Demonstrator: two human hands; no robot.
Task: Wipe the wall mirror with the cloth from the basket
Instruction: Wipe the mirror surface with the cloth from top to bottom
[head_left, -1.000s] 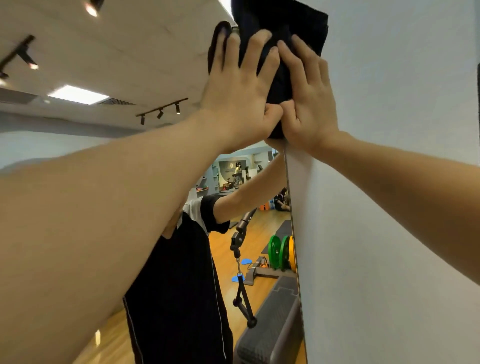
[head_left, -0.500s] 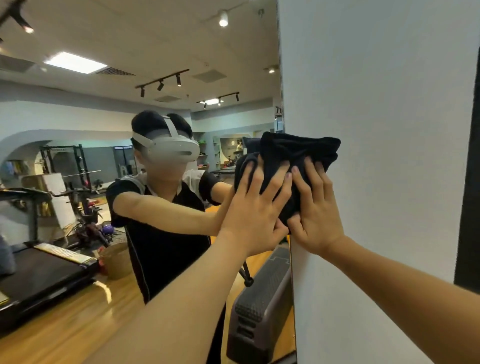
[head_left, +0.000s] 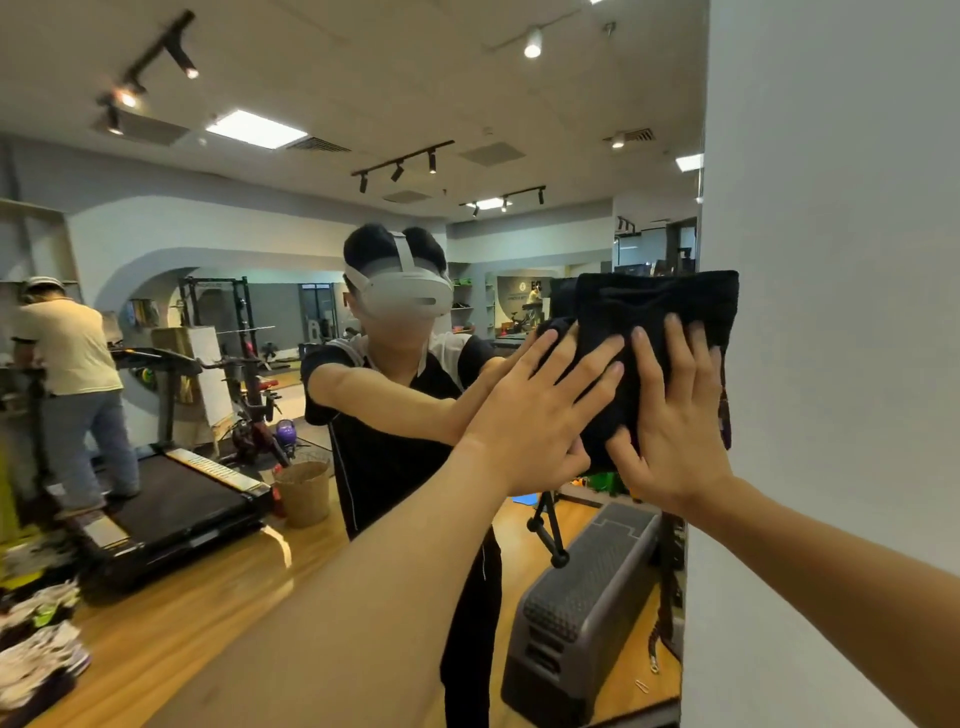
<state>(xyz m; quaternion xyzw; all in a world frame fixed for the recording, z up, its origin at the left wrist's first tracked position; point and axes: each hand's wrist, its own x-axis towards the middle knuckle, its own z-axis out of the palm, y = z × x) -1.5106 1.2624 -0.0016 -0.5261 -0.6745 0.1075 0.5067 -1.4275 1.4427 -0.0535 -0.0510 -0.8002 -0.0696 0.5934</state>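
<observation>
Cloth (head_left: 649, 312) under both flat, spread hands, left (head_left: 540, 415), right (head_left: 670, 415), mirror (head_left: 260, 364) edge, wall (head_left: 831, 260) beside

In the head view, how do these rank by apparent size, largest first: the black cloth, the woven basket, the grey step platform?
1. grey step platform
2. black cloth, partly hidden by both hands
3. woven basket

Basket and platform are mirror reflections, so true sizes stay unsure.

A folded black terry cloth (head_left: 654, 306) lies flat against the large frameless wall mirror (head_left: 260, 415). It overlaps the mirror's right edge.
</observation>
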